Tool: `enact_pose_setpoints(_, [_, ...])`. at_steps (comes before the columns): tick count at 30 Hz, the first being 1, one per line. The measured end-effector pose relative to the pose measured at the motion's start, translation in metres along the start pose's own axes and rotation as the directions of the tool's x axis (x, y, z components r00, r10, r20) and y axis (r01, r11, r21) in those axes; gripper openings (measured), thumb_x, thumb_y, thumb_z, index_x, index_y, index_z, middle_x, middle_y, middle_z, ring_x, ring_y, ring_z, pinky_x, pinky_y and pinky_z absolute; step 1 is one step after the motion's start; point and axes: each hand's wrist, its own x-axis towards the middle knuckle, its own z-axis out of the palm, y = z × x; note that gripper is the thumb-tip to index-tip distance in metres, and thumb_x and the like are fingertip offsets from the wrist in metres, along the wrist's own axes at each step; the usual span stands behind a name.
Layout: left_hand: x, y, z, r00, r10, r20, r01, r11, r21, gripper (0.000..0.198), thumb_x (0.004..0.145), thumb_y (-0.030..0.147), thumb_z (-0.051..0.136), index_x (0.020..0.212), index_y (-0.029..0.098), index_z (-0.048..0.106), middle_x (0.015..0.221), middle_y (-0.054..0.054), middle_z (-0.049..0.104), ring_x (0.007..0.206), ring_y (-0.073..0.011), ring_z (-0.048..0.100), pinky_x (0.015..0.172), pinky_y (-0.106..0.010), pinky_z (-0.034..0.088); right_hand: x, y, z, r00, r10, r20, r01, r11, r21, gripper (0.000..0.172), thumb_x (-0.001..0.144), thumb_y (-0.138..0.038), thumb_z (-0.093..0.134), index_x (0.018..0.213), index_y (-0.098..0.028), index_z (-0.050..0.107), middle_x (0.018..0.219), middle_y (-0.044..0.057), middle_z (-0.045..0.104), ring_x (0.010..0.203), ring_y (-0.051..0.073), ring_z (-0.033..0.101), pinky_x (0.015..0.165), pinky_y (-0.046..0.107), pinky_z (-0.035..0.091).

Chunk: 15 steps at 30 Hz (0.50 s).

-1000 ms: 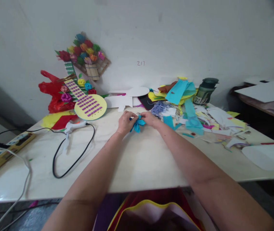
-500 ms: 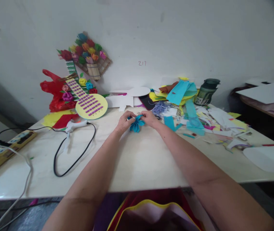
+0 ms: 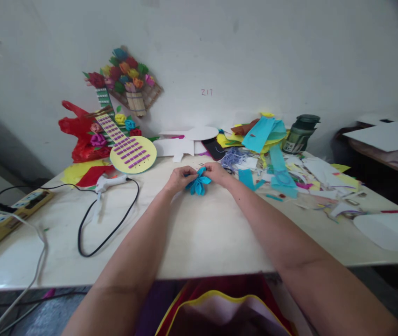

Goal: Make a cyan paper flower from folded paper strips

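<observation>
Over the middle of the table, a blue paper flower with several pointed petals is held between my two hands. My left hand pinches a petal on its left side with thumb and fingers. On the opposite side my right hand has its fingers closed on the flower's upper right edge. My fingers cover parts of the petals there. A pair of scissors, mostly hidden, seems to lie just behind my right hand.
A white glue gun with a looped black cord lies at left, near a yellow power strip. Behind stands a yellow paper guitar. Paper scraps and a dark green bottle occupy the right side.
My left hand has shifted slightly left and down along the flower. The flower has turned a little, showing its petals more spread; my right hand has barely moved.
</observation>
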Motion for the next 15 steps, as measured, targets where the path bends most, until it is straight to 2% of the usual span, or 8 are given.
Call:
enact_pose_setpoints(4, [0.001, -0.004, 0.0, 1.0, -0.002, -0.001, 0.002, 0.995, 0.1, 0.022, 0.068, 0.037, 0.06, 0.074, 0.016, 0.064, 0.07, -0.002, 0.064, 0.066, -0.0137, 0.056, 0.062, -0.025, 0.045, -0.003, 0.0, -0.002, 0.99, 0.098, 0.105, -0.105, 0.992, 0.069, 0.015, 0.059, -0.028, 0.055, 0.062, -0.013, 0.059, 0.051, -0.005, 0.048, 0.049, 0.007, 0.038, 0.049, 0.021, 0.029])
enact_pose_setpoints(7, [0.0, -0.002, 0.001, 1.0, 0.001, -0.016, 0.002, 0.983, 0.183, 0.019, 0.069, 0.035, 0.059, 0.074, 0.018, 0.065, 0.071, -0.001, 0.065, 0.068, -0.014, 0.057, 0.064, -0.025, 0.045, -0.005, 0.0, -0.003, 0.98, 0.145, 0.135, -0.157, 0.984, 0.082, 0.015, 0.057, -0.029, 0.055, 0.059, -0.013, 0.057, 0.047, -0.006, 0.044, 0.046, 0.006, 0.034, 0.047, 0.021, 0.026])
enact_pose_setpoints(10, [0.0, 0.004, 0.002, 1.0, 0.014, -0.021, -0.009, 0.966, 0.259, 0.015, 0.069, 0.033, 0.059, 0.073, 0.02, 0.065, 0.071, 0.0, 0.065, 0.069, -0.0144, 0.057, 0.067, -0.026, 0.045, -0.005, 0.001, -0.003, 0.981, 0.153, 0.123, -0.159, 0.986, 0.04, 0.013, 0.056, -0.028, 0.054, 0.055, -0.014, 0.054, 0.045, -0.007, 0.041, 0.045, 0.006, 0.032, 0.046, 0.021, 0.024])
enact_pose_setpoints(15, [0.001, 0.011, 0.004, 0.993, 0.12, -0.015, -0.109, 0.938, 0.328, 0.011, 0.069, 0.028, 0.058, 0.073, 0.02, 0.063, 0.083, -0.003, 0.063, 0.075, -0.0148, 0.057, 0.067, -0.026, 0.045, -0.003, 0.001, -0.001, 0.99, 0.114, 0.081, -0.112, 0.993, -0.024, 0.013, 0.056, -0.027, 0.052, 0.052, -0.015, 0.052, 0.045, -0.007, 0.038, 0.046, 0.006, 0.031, 0.046, 0.021, 0.023])
